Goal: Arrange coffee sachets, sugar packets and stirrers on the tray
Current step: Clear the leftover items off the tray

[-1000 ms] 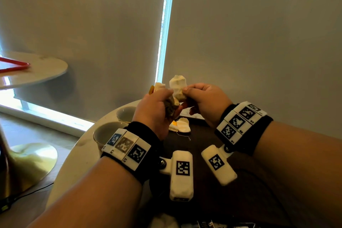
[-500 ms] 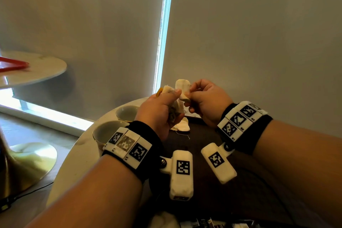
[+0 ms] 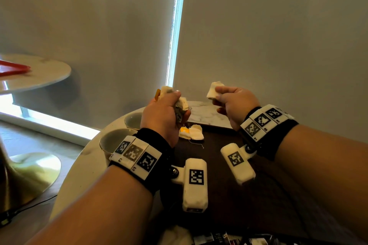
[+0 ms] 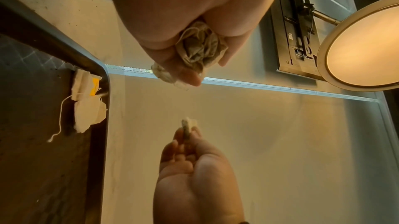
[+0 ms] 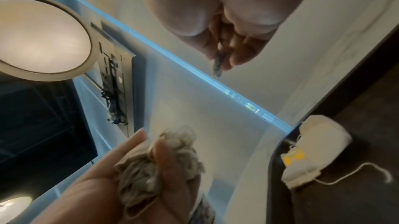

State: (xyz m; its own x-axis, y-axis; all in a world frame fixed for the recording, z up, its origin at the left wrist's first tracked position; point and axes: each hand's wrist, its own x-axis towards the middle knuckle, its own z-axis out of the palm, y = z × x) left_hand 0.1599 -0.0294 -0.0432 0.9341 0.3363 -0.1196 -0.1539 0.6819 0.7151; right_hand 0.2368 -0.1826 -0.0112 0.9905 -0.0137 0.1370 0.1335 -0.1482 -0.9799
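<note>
So the hands are pulling apart now, right hand (image 3: 232, 103) pinching one tea bag (image 3: 214, 90) free while the left hand (image 3: 163, 117) is still fisting the bunch of tea bags (image 4: 199, 50), both above the tray's (image 3: 219, 195) far edge where two more tea bags (image 3: 192, 133) are lying, so it's probably getting placed next.

— Where are you working here?

— You're in what looks like a hotel room or lounge. Your round marble-topped table (image 3: 207, 113) carries a dark tray (image 3: 219, 157) and two cups (image 3: 117, 141), a hospitality set-up.

— What else tells you that?

— A second marble table on a brass pedestal base (image 3: 29, 173) stands to your left, roller blinds (image 3: 258, 36) cover the window, and a round lit mirror on a brass arm (image 4: 362, 40) hangs on the wall.
</note>
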